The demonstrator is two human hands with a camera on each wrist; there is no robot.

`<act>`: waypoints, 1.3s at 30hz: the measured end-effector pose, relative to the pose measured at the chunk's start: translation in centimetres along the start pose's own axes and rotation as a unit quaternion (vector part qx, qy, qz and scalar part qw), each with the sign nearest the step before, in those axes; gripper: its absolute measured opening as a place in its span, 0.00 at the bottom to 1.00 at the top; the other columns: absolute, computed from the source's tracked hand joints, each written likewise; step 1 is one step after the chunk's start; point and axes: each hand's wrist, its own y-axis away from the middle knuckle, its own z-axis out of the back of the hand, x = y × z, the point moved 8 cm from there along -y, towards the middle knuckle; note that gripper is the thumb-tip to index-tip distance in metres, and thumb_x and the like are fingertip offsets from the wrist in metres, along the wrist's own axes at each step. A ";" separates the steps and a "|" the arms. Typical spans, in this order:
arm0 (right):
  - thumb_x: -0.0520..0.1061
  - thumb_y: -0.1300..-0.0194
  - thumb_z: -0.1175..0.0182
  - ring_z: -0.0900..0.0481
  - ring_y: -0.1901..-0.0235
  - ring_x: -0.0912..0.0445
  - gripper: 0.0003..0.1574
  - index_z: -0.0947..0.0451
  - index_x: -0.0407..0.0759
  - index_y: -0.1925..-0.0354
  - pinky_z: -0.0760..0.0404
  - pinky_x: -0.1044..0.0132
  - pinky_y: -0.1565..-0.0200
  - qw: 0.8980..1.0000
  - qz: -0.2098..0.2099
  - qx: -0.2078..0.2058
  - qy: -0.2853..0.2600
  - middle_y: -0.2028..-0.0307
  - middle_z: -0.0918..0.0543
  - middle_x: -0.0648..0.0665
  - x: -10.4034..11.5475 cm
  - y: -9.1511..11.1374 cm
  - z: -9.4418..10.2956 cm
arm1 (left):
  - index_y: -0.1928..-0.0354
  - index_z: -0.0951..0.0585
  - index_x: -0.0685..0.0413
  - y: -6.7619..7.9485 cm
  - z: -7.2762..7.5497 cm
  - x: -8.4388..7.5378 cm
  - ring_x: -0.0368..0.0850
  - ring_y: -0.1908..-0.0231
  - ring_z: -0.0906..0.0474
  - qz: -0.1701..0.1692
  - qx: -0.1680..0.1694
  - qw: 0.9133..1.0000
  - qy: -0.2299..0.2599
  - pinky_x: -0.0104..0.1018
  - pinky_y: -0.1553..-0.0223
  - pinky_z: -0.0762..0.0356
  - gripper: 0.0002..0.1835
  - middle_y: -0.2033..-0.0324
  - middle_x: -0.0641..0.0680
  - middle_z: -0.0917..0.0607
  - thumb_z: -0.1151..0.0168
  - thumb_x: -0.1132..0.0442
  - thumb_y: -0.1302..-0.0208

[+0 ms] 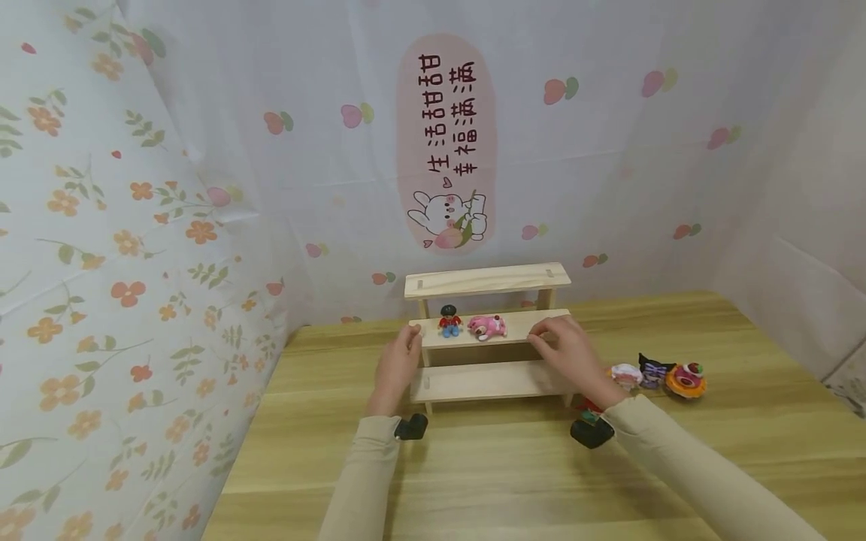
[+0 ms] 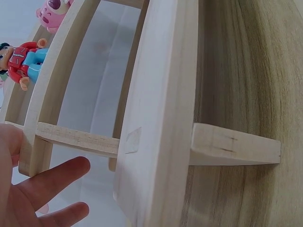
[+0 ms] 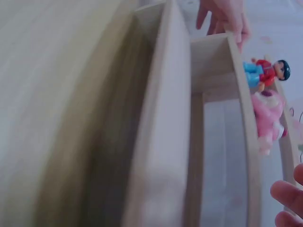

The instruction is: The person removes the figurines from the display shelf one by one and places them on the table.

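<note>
A small wooden step shelf (image 1: 487, 382) with three tiers stands on the table. On its middle tier sit a toy figure (image 1: 449, 321) with black hair, red top and blue trousers, and a pink bear figure (image 1: 487, 327). My left hand (image 1: 399, 367) is at the left end of that tier; in the left wrist view two fingers (image 2: 57, 184) stretch out straight beside the board's end. My right hand (image 1: 568, 353) hovers by the tier's right part, fingers loosely bent. Its fingertips (image 3: 286, 196) hold nothing visible in the right wrist view and look apart from the pink bear.
Right of the shelf, several toys lie on the wood-grain table (image 1: 501, 481): a white-topped figure (image 1: 625, 376), a black-and-purple figure (image 1: 653, 371) and an orange-rimmed figure (image 1: 686, 381). A red-and-green toy is partly hidden by the right wrist. Printed cloth (image 1: 304, 188) hangs behind and at the left.
</note>
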 end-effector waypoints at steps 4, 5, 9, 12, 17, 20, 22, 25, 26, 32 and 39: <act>0.42 0.37 0.36 0.25 0.56 0.46 0.06 0.18 0.40 0.65 0.27 0.48 0.54 1.000 -0.008 0.019 -0.017 0.62 0.15 0.41 1.0 -2.0 -0.8 | 0.43 0.24 0.46 -0.1 -0.1 -0.1 0.56 0.52 0.20 0.000 0.001 1.000 0.001 0.52 0.54 0.25 0.16 0.47 0.56 0.17 0.53 0.53 0.27; 0.42 0.37 0.37 0.25 0.56 0.46 0.07 0.17 0.39 0.63 0.27 0.48 0.54 0.999 -0.010 0.024 -0.019 0.61 0.15 0.40 1.2 -2.5 -1.0 | 0.43 0.24 0.46 -0.1 -0.1 -0.2 0.56 0.52 0.20 0.001 0.000 1.000 0.001 0.52 0.55 0.25 0.16 0.47 0.56 0.17 0.53 0.53 0.27; 0.44 0.37 0.37 0.26 0.57 0.46 0.12 0.16 0.37 0.58 0.26 0.49 0.55 0.999 -0.013 0.044 -0.016 0.59 0.14 0.39 1.8 -3.9 -1.7 | 0.43 0.24 0.46 -0.1 0.0 -0.4 0.57 0.52 0.20 -0.002 -0.004 1.000 0.000 0.53 0.55 0.24 0.16 0.48 0.56 0.17 0.52 0.54 0.27; 0.44 0.37 0.37 0.25 0.57 0.46 0.14 0.15 0.36 0.57 0.25 0.49 0.55 0.999 -0.010 0.050 -0.005 0.60 0.14 0.39 2.0 -4.6 -2.2 | 0.43 0.24 0.46 -0.1 0.0 -0.5 0.57 0.52 0.20 -0.001 -0.002 1.000 0.001 0.54 0.54 0.24 0.16 0.48 0.56 0.17 0.52 0.54 0.27; 0.44 0.38 0.36 0.24 0.56 0.46 0.13 0.15 0.37 0.58 0.24 0.50 0.55 0.999 -0.013 0.051 0.006 0.61 0.14 0.40 2.0 -5.3 -2.8 | 0.42 0.25 0.45 -0.1 -0.1 -0.5 0.56 0.51 0.20 0.001 0.002 1.000 -0.005 0.53 0.54 0.24 0.16 0.48 0.56 0.17 0.53 0.53 0.27; 0.45 0.38 0.36 0.25 0.56 0.47 0.13 0.14 0.38 0.59 0.24 0.51 0.56 0.998 -0.027 0.062 0.007 0.62 0.14 0.40 1.9 -5.5 -3.2 | 0.42 0.25 0.45 0.0 -0.1 -0.5 0.57 0.50 0.20 -0.002 0.003 1.000 -0.011 0.53 0.53 0.24 0.16 0.47 0.55 0.17 0.53 0.53 0.26; 0.45 0.38 0.36 0.25 0.56 0.47 0.12 0.14 0.39 0.60 0.25 0.51 0.56 0.997 -0.038 0.073 0.007 0.62 0.15 0.41 1.8 -5.5 -3.6 | 0.43 0.25 0.45 0.1 -0.1 -0.5 0.57 0.51 0.20 -0.004 0.004 1.000 -0.010 0.52 0.54 0.24 0.16 0.47 0.55 0.17 0.53 0.53 0.26; 0.46 0.38 0.36 0.24 0.56 0.46 0.11 0.14 0.40 0.61 0.25 0.51 0.56 0.995 -0.047 0.085 0.009 0.62 0.15 0.41 1.7 -5.3 -3.9 | 0.43 0.25 0.45 0.3 -0.1 -0.4 0.56 0.53 0.19 -0.004 0.005 1.000 -0.010 0.52 0.57 0.24 0.16 0.47 0.55 0.17 0.53 0.53 0.27; 0.46 0.38 0.35 0.24 0.57 0.46 0.11 0.14 0.40 0.62 0.25 0.51 0.57 0.995 -0.048 0.085 0.011 0.62 0.15 0.41 1.7 -5.3 -4.0 | 0.43 0.25 0.45 0.3 0.0 -0.4 0.56 0.53 0.19 -0.005 0.004 1.000 -0.011 0.52 0.57 0.24 0.16 0.47 0.55 0.17 0.53 0.53 0.27; 0.45 0.39 0.35 0.24 0.62 0.48 0.08 0.14 0.40 0.66 0.25 0.54 0.62 0.997 -0.033 0.066 0.014 0.66 0.15 0.42 1.9 -5.4 -3.9 | 0.43 0.25 0.46 0.1 0.0 -0.4 0.56 0.54 0.19 -0.015 -0.001 1.000 -0.018 0.51 0.58 0.24 0.16 0.47 0.54 0.17 0.53 0.53 0.26; 0.44 0.39 0.35 0.24 0.66 0.49 0.07 0.14 0.41 0.68 0.26 0.57 0.66 0.998 -0.026 0.054 0.034 0.69 0.15 0.42 1.9 -5.4 -3.9 | 0.44 0.25 0.46 0.0 -0.1 -0.1 0.53 0.59 0.19 -0.014 0.001 1.000 -0.022 0.48 0.61 0.24 0.15 0.46 0.53 0.18 0.54 0.53 0.26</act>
